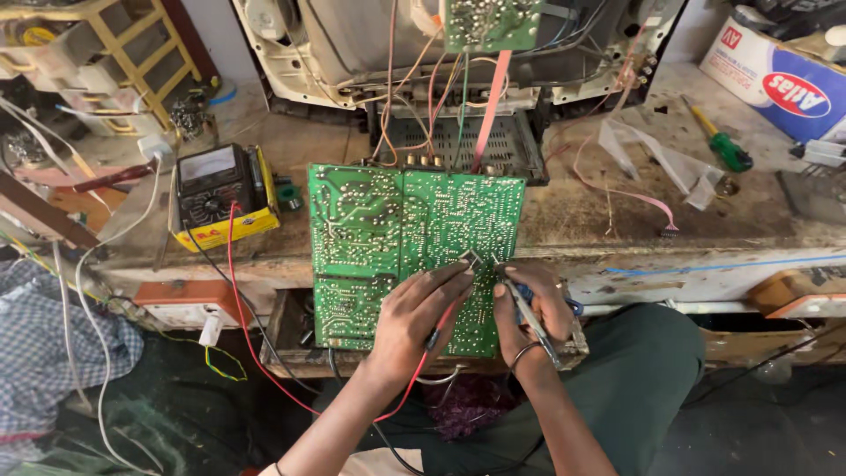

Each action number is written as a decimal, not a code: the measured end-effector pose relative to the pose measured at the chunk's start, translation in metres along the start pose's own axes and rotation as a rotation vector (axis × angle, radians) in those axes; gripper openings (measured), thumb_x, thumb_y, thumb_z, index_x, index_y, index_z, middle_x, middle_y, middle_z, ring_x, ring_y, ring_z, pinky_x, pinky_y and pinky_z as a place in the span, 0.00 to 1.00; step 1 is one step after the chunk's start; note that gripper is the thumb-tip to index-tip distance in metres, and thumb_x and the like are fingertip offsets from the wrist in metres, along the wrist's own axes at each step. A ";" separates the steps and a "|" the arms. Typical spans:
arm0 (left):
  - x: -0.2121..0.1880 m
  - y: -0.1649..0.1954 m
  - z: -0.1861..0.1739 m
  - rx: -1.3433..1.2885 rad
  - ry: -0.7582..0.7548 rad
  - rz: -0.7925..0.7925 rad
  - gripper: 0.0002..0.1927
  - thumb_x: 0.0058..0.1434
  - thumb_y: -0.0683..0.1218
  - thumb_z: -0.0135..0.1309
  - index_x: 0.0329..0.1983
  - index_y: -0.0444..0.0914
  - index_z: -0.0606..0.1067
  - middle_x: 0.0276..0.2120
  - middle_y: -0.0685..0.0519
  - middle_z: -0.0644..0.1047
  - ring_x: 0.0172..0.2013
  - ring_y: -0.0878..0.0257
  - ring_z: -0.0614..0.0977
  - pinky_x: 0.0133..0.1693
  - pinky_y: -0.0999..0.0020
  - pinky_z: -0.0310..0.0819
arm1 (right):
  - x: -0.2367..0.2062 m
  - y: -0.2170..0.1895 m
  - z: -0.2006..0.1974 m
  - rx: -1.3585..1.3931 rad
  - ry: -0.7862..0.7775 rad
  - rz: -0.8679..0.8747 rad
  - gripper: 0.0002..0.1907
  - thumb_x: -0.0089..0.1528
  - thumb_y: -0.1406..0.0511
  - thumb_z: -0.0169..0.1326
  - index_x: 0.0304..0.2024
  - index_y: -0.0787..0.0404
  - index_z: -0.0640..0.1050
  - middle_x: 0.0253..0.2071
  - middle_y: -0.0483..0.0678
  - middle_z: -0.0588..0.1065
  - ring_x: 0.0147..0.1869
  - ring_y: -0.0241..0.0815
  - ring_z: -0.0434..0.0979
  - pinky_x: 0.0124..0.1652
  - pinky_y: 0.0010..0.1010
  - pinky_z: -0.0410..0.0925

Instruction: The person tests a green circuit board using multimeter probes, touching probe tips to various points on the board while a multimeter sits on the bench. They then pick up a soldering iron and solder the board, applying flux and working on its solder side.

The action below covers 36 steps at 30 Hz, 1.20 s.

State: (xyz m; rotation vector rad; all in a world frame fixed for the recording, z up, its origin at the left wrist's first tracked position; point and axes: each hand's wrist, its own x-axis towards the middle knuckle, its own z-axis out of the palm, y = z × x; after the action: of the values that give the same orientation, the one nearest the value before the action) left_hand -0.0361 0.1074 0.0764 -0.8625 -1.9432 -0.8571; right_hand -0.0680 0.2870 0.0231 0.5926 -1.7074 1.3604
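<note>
A large green circuit board (388, 220) lies solder side up, overhanging the front edge of a worn workbench (599, 220). My left hand (414, 313) grips a red test probe (445, 322) with its tip touching the board near the lower middle. My right hand (533, 304) grips a thin dark probe (529, 317), its tip on the board just right of the red one. Red and black leads run left to a yellow multimeter (220, 196) on the bench.
An opened television chassis (352, 62) with a smaller green board (490, 22) and loose wires stands behind. A green-handled screwdriver (723, 145) and a white and blue box (780, 84) lie at right. A yellow rack (132, 62) is at far left.
</note>
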 end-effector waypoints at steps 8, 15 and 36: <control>-0.002 0.001 0.017 0.111 -0.002 -0.031 0.20 0.60 0.34 0.60 0.56 0.33 0.75 0.55 0.45 0.78 0.48 0.50 0.83 0.48 0.58 0.78 | 0.010 -0.012 -0.001 -0.075 -0.024 -0.101 0.12 0.65 0.75 0.59 0.51 0.67 0.77 0.48 0.55 0.79 0.52 0.48 0.81 0.49 0.36 0.73; 0.000 0.000 0.017 0.093 -0.014 -0.031 0.21 0.59 0.33 0.58 0.57 0.33 0.74 0.55 0.44 0.78 0.49 0.48 0.82 0.49 0.57 0.77 | 0.016 -0.019 0.001 -0.104 -0.032 -0.122 0.13 0.62 0.78 0.59 0.49 0.68 0.78 0.47 0.55 0.80 0.52 0.50 0.80 0.51 0.37 0.72; -0.004 0.000 0.021 0.086 0.009 -0.064 0.23 0.57 0.31 0.58 0.58 0.33 0.73 0.55 0.45 0.77 0.49 0.48 0.82 0.49 0.57 0.76 | 0.015 -0.015 0.006 -0.116 -0.031 -0.136 0.15 0.62 0.79 0.60 0.52 0.68 0.79 0.47 0.56 0.78 0.51 0.49 0.79 0.48 0.36 0.73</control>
State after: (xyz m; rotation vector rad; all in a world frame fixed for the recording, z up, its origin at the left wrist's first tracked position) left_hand -0.0430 0.1233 0.0642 -0.7486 -1.9942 -0.8071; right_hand -0.0665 0.2786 0.0435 0.6543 -1.7249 1.1543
